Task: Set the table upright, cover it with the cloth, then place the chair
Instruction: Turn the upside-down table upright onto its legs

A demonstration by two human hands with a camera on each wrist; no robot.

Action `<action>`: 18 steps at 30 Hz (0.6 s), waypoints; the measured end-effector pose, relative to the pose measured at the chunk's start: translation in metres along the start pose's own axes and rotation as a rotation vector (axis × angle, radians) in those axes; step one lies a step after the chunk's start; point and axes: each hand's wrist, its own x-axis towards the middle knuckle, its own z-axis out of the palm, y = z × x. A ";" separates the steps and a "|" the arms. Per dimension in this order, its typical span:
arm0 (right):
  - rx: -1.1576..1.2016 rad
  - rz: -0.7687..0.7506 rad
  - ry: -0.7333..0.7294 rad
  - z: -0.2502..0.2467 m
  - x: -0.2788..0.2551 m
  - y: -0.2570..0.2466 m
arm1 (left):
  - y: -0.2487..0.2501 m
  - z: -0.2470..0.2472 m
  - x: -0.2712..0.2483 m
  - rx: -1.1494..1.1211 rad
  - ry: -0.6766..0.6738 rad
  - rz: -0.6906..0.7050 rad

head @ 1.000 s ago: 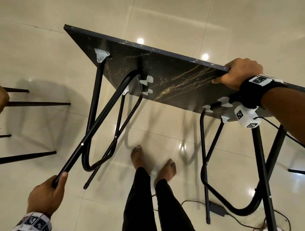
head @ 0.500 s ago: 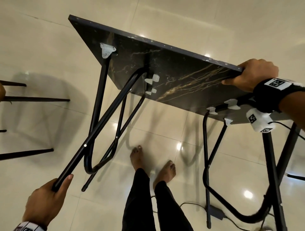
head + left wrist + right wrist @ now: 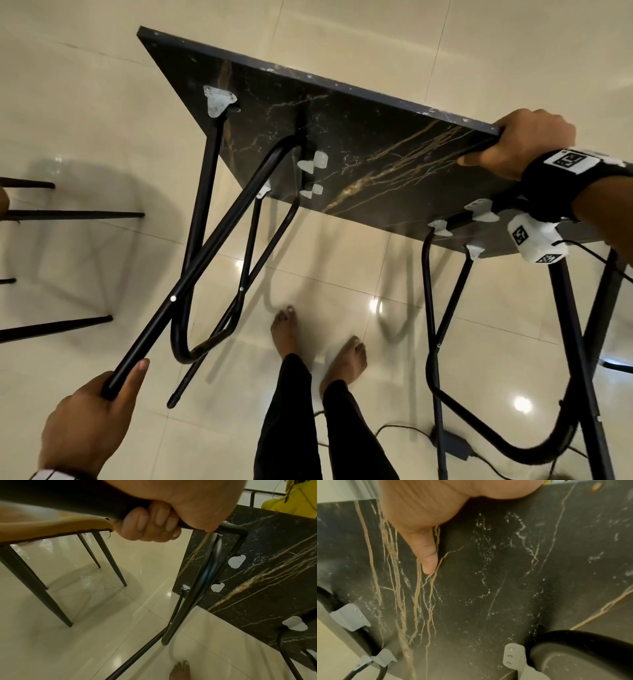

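Note:
The folding table (image 3: 359,154) hangs tilted above the floor, its black marbled underside (image 3: 488,588) and black tube legs facing me. My left hand (image 3: 89,414) grips the end of one leg (image 3: 191,274) at lower left; in the left wrist view its fingers (image 3: 150,524) curl round the tube. My right hand (image 3: 527,144) grips the tabletop's upper right edge, thumb (image 3: 426,555) flat against the underside. The chair (image 3: 51,524), tan seat and black legs, stands at the left; its legs (image 3: 68,216) show at the head view's left edge. A yellow fabric (image 3: 291,500) lies beyond the table.
Glossy cream floor tiles (image 3: 342,41) lie all around. My bare feet (image 3: 318,342) stand under the table. A black adapter and cable (image 3: 448,442) lie on the floor near the right legs. Another dark leg (image 3: 616,365) pokes in at the right edge.
The tabletop has tipped further, its far edge rising and my right hand moving right and down. My left hand keeps hold of the leg.

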 end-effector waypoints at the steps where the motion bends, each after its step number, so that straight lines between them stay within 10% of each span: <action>1: 0.002 0.003 0.000 0.000 0.000 0.001 | 0.002 -0.001 0.000 0.002 0.001 -0.004; 6: 0.026 0.017 -0.032 -0.001 0.004 0.001 | 0.019 -0.010 -0.007 0.023 0.007 -0.010; 13: 0.055 0.051 -0.046 -0.006 0.008 0.001 | 0.119 0.000 -0.010 -0.114 0.337 0.562; 18: 0.057 0.049 -0.041 -0.005 0.002 0.002 | 0.234 0.047 0.010 -0.182 -0.061 0.775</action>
